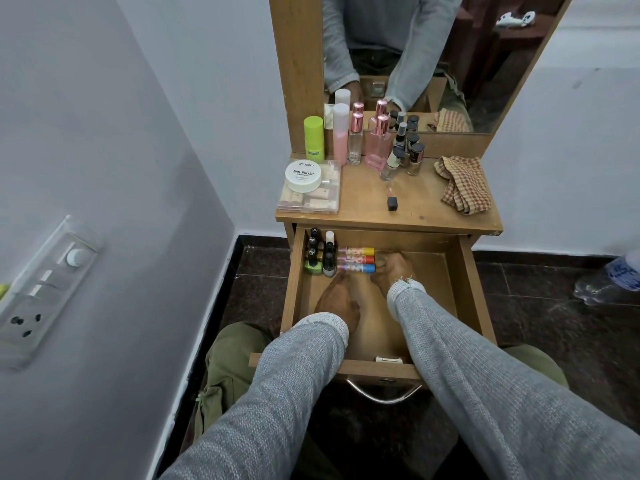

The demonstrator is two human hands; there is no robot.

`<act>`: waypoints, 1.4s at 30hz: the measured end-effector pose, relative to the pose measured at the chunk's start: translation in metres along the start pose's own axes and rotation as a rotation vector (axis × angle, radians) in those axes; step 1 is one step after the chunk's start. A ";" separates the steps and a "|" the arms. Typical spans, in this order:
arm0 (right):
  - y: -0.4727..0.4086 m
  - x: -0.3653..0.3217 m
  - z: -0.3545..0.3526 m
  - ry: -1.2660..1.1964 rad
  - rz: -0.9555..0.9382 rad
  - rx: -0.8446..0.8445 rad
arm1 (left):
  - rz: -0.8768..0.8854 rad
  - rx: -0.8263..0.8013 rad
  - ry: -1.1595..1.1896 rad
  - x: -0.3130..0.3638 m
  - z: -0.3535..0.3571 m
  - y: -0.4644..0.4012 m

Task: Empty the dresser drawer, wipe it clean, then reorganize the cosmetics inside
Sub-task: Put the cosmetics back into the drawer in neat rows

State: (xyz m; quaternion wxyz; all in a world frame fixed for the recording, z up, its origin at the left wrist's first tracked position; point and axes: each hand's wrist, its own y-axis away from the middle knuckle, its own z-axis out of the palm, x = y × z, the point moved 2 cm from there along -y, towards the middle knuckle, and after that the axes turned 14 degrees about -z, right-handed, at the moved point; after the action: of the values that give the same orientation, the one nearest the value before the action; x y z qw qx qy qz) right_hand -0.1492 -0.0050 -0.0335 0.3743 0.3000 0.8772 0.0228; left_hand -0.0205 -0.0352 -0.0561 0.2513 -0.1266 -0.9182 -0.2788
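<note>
1. Head view looks down into the open drawer (465,292), and I use that drawer as my landmark throughout.
2. I judge the emptying and wiping as done: the drawer floor is mostly bare wood, and the checked cloth (464,187) lies crumpled on the surface (367,202) above the drawer's right side.
3. Refilling has begun. In the drawer's back left corner stand several small nail polish bottles (320,254) in rows, touching one another.
4. Just to their right lie three tubes (356,259) side by side, capped yellow, orange and blue.
5. My left hand (337,301) is inside the drawer near its middle, fingers reaching toward the tubes; whether it grips anything I cannot tell.
6. My right hand (393,268) sits by the tubes' cap ends, fingers bent down at them, seemingly nudging them straight; a firm grip I cannot confirm.
7. Much is left, I think. Above the drawer, the surface carries a green bottle (314,138), pink bottles (377,143), a round jar (303,174) on a clear box (308,199), more polish bottles (407,155) and a lip gloss (391,195) lying flat.
8. The right half of the drawer has room for these.
</note>
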 end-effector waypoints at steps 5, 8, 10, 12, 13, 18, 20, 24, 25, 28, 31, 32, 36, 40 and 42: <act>0.000 -0.003 0.000 0.010 -0.020 -0.002 | -0.016 -0.028 0.014 0.000 0.000 0.000; 0.002 -0.005 -0.001 0.044 -0.046 0.014 | -0.009 -0.028 0.017 0.000 0.001 0.000; 0.002 -0.005 -0.001 0.059 -0.061 0.010 | -0.012 -0.027 0.018 0.000 0.000 0.000; 0.003 -0.005 -0.003 0.071 -0.075 0.002 | -0.010 -0.029 0.020 0.000 0.001 -0.001; 0.003 -0.006 -0.003 0.074 -0.081 0.000 | -0.010 -0.030 0.021 0.000 0.001 -0.001; 0.003 -0.007 -0.002 0.107 -0.114 -0.021 | -0.011 -0.033 0.020 -0.001 0.002 -0.001; 0.002 -0.006 -0.002 0.117 -0.119 -0.029 | -0.013 -0.029 0.022 -0.001 0.002 -0.001; 0.000 -0.003 0.002 0.107 -0.129 -0.034 | -0.014 -0.031 0.019 -0.002 0.004 -0.003; -0.001 -0.002 0.005 0.125 -0.170 -0.015 | -0.011 -0.029 0.012 -0.002 0.004 -0.004; 0.000 -0.006 0.009 0.244 -0.308 0.002 | -0.001 -0.028 -0.004 -0.002 0.004 -0.004; -0.003 -0.005 0.009 0.224 -0.316 -0.068 | -0.018 -0.031 0.003 -0.003 0.005 -0.005; -0.004 -0.005 0.009 0.164 -0.273 -0.086 | -0.024 -0.029 0.004 -0.003 0.005 -0.005; -0.004 -0.005 0.010 -0.065 -0.129 -0.027 | -0.022 -0.021 0.011 -0.003 0.005 -0.006; -0.003 -0.003 0.012 -0.187 -0.062 0.004 | -0.021 -0.024 0.023 -0.003 0.005 -0.004; -0.004 -0.001 0.013 -0.221 -0.050 0.008 | -0.017 -0.030 0.013 -0.003 0.005 -0.004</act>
State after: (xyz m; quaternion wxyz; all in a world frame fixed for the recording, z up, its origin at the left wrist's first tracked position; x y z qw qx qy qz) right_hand -0.1419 -0.0108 -0.0438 0.4677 0.2804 0.8379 -0.0233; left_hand -0.0217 -0.0357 -0.0631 0.2529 -0.1206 -0.9133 -0.2955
